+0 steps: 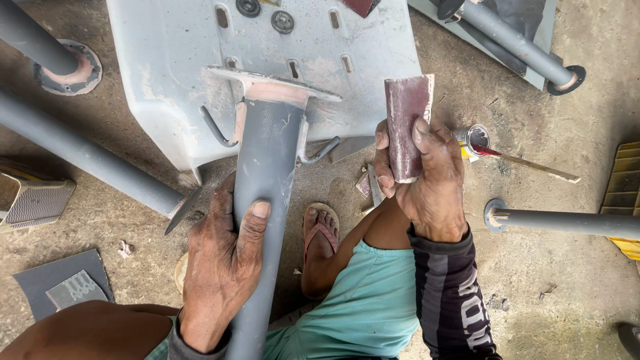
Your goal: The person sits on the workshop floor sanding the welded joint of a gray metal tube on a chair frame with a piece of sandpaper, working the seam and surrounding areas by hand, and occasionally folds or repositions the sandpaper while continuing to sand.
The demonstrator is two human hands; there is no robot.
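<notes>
- Closest in, the person's knees fill the bottom edge: teal shorts (pixel 373 300) on one leg, a bare knee at the lower left that's cut off by the frame. A foot in a pink flip-flop (pixel 321 237) pokes out between the legs, partly hidden by the thigh.
- The left hand (pixel 220 267) is wrapped tight round a grey metal tube (pixel 263 193), thumb up along its front. The tube's bottom end runs out of the frame, so no telling how long it is.
- The right hand (pixel 427 180), with a dark patterned sleeve, is closed on a folded piece of reddish-brown sandpaper (pixel 405 120), held upright, just to the right of the tube and not touching it.
- The tube's far end carries a flat plate (pixel 273 85) with bare pinkish patches and small hooks on both sides. It sits over a pale grey plastic seat shell (pixel 200 73) lying on the concrete; can't tell if they touch.
- On the floor to the right: a small open can (pixel 475 139) with a stick in it, half hidden behind the fingers.
- Farther out, more grey tubes with round flanges lie left (pixel 67 150), right (pixel 567 221) and top right (pixel 513 43), all cut off by the edges.
</notes>
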